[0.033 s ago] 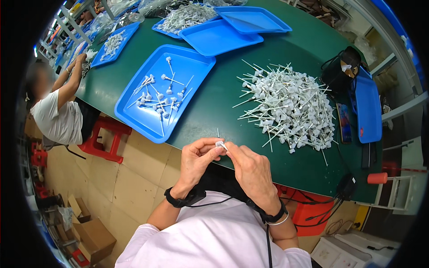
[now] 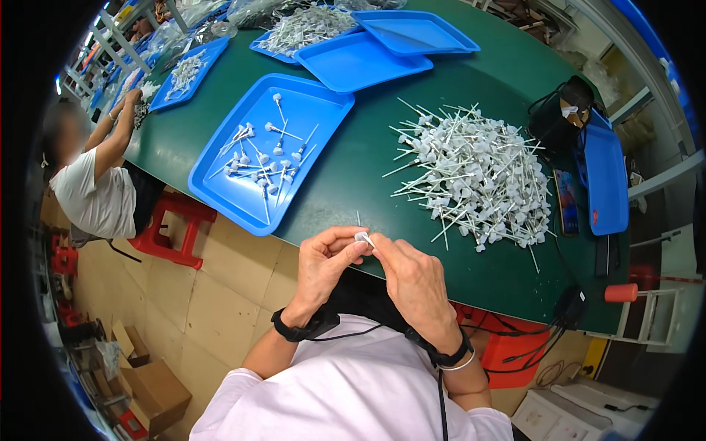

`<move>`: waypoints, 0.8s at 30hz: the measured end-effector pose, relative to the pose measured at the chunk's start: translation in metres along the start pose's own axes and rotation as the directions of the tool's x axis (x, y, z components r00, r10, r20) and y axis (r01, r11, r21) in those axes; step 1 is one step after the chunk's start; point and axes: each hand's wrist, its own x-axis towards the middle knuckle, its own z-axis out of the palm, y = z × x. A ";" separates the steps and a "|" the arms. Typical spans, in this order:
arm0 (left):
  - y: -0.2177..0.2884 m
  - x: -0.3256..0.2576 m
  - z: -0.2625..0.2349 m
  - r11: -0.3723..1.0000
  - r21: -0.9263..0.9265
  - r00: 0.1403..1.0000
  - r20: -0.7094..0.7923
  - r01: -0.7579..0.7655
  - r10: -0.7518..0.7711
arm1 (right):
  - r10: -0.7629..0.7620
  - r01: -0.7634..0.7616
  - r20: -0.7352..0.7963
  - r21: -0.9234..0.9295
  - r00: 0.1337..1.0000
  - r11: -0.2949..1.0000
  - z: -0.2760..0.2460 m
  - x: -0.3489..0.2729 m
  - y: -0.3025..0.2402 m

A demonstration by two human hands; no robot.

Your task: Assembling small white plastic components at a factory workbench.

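Observation:
At the table's near edge, my left hand pinches a small white plastic piece between thumb and fingers. My right hand meets it there, its closed fingertips gripping the same piece, whose thin pale stem shows between the hands. Fingers cover much of the piece. Ahead and to the left lies a blue tray with several loose pieces, each a whitish head on a thin stem. A big heap of similar white-headed, thin-stemmed pieces covers the green table on the right.
More blue trays overlap at the back, near a filled one. A phone, a black container and another blue tray stand at the right. A co-worker sits at the far left beside a red stool.

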 end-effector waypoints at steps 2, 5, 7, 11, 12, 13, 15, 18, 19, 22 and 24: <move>0.000 0.000 0.001 1.000 -0.017 1.000 -0.005 -0.003 0.003 | 0.019 -0.019 -0.007 0.021 1.000 1.000 0.000 0.000 -0.001; -0.002 0.000 0.003 0.999 -0.028 1.000 -0.016 -0.022 0.021 | 0.086 -0.087 0.009 0.069 0.996 0.994 -0.001 0.000 -0.004; -0.003 -0.002 0.004 0.999 -0.029 0.999 -0.029 -0.032 0.032 | 0.117 -0.119 0.020 0.101 0.993 0.988 -0.002 -0.001 -0.006; -0.003 0.000 0.005 0.999 -0.026 0.998 -0.052 -0.030 0.028 | 0.143 -0.146 0.035 0.122 0.989 0.982 -0.001 0.003 -0.007; -0.005 0.000 0.006 0.999 -0.026 0.998 -0.055 -0.042 0.041 | 0.144 -0.148 0.038 0.122 0.989 0.981 -0.001 0.002 -0.008; -0.006 -0.001 0.006 0.998 -0.026 0.997 -0.059 -0.054 0.052 | 0.145 -0.149 0.038 0.126 0.989 0.981 -0.001 0.002 -0.008; -0.005 -0.002 0.007 0.997 -0.005 0.995 -0.070 -0.075 0.074 | 0.148 -0.152 0.040 0.133 0.988 0.979 -0.001 0.002 -0.008; -0.007 -0.003 0.009 0.993 0.025 0.989 -0.084 -0.117 0.119 | 0.137 -0.139 0.021 0.136 0.990 0.981 0.000 0.002 -0.008; -0.008 -0.004 0.009 0.991 0.035 0.987 -0.088 -0.133 0.135 | 0.127 -0.128 0.017 0.132 0.992 0.983 0.001 0.002 -0.008; -0.010 -0.005 0.008 0.968 0.158 0.973 -0.088 -0.196 0.211 | 0.087 -0.088 0.009 0.101 0.996 0.991 0.001 0.002 -0.006; -0.010 -0.006 0.004 0.910 0.336 0.960 -0.051 -0.243 0.275 | 0.050 -0.050 0.014 0.056 0.999 0.997 -0.003 0.003 -0.007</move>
